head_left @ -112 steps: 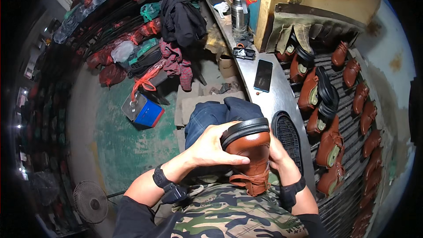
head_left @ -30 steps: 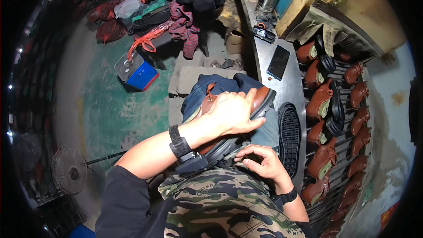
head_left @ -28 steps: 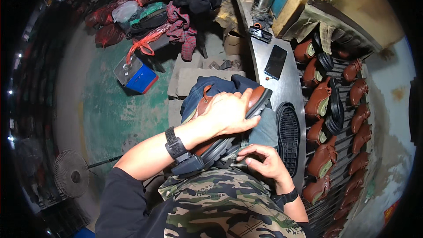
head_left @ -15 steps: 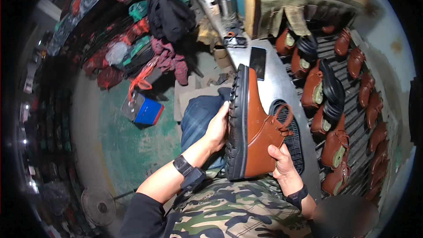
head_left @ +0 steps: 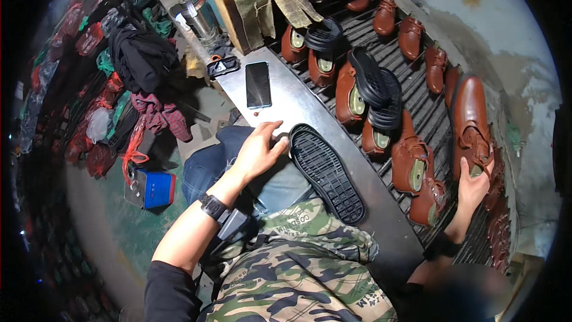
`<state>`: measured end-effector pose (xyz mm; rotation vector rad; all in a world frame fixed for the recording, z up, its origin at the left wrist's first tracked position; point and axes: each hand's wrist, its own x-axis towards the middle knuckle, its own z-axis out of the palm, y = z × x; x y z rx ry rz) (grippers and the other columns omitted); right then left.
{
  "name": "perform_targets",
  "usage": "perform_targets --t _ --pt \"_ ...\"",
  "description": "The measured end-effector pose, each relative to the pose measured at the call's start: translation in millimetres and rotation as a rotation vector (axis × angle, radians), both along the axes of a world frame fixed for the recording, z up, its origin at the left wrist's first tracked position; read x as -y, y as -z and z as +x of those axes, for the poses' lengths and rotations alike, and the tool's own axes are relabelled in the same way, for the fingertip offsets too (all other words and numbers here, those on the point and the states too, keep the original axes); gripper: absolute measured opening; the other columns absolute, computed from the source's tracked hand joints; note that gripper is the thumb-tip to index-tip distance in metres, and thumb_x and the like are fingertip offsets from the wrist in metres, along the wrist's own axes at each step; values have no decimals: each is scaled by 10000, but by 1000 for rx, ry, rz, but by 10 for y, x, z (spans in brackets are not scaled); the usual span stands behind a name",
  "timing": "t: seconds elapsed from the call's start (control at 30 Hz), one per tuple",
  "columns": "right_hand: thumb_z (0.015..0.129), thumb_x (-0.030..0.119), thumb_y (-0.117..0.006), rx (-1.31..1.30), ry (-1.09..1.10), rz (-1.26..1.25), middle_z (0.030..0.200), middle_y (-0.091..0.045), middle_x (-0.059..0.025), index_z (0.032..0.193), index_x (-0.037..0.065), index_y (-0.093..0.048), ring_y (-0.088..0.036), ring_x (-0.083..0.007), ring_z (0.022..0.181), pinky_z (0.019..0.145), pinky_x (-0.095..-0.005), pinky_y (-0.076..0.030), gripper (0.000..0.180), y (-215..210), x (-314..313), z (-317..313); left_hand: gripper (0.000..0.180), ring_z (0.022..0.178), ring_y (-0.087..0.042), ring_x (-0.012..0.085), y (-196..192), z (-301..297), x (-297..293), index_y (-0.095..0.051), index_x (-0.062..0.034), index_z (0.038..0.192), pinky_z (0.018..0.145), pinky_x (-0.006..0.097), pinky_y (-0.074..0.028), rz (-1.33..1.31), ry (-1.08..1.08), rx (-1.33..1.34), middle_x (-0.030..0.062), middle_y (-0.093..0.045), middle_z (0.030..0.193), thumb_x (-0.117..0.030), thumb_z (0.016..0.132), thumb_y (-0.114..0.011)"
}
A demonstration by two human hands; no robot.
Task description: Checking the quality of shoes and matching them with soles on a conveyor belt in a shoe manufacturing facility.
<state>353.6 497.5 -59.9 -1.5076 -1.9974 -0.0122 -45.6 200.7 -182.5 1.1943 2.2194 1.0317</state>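
A brown leather lace-up shoe with a black sole is at the far right, over the slatted rack. My right hand grips it at the heel end, fingers at the ankle opening, toe pointing away. My left hand is empty, its fingers spread over my lap beside the metal bench. Close to those fingertips lies a loose black rubber shoe sole, its grid-patterned side up, along the bench's near edge.
Brown shoes stand in rows on the dark slatted rack, with loose black soles among them. A phone lies on the metal bench. A steel flask stands farther back. A blue box sits at left.
My left hand has let go of the shoe. My right hand has carried it rightward, from over my lap to the rack. The view has turned right.
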Motion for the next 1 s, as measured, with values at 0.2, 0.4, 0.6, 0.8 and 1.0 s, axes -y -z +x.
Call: perform_targets --t 0.2,0.4,0.6,0.8,1.0 --pt "771 418 -842 325 239 -364 1279 -656 -289 1401 28 -550 -618 -455 1198 973 -482 -507 796 859 -767 1092 481 1070 -676 375 -1 202 -396 -617 12 1135 912 474 -540 -379 87 -249 218 -683 1113 -398 910 -726" --pt "854 211 -806 -322 -114 -216 1401 -627 -204 1475 34 -498 -604 -355 1294 1035 -449 -488 716 1284 -471 1471 405 860 -696 418 221 258 -323 -481 -6 1171 773 493 -546 -88 19 -328 224 -679 878 -185 904 -726" --pt "884 73 -781 -673 -346 -999 1541 -507 -145 1521 29 -479 -462 -319 1427 1151 -445 -380 706 1192 148 1091 363 728 -366 41 -718 513 -52 -384 -113 1375 628 219 -331 209 -24 496 -56 -437 881 -22 1049 -513" --pt "902 76 -734 -724 -71 -1012 1504 -525 -140 1480 -27 -513 -527 -293 1338 1073 -398 -440 627 1212 125 1331 725 1141 -607 145 -1074 446 540 -466 27 1484 1053 298 -429 716 -207 852 66 -652 1181 -194 867 -777" --pt "863 226 -811 -1279 -775 -1143 1572 -381 -193 1562 8 -297 -434 -334 1415 1131 -515 -396 894 750 200 258 738 1227 -627 283 -908 421 757 -494 29 1462 1126 434 -455 977 -367 1272 132 -660 1321 -197 802 -734"
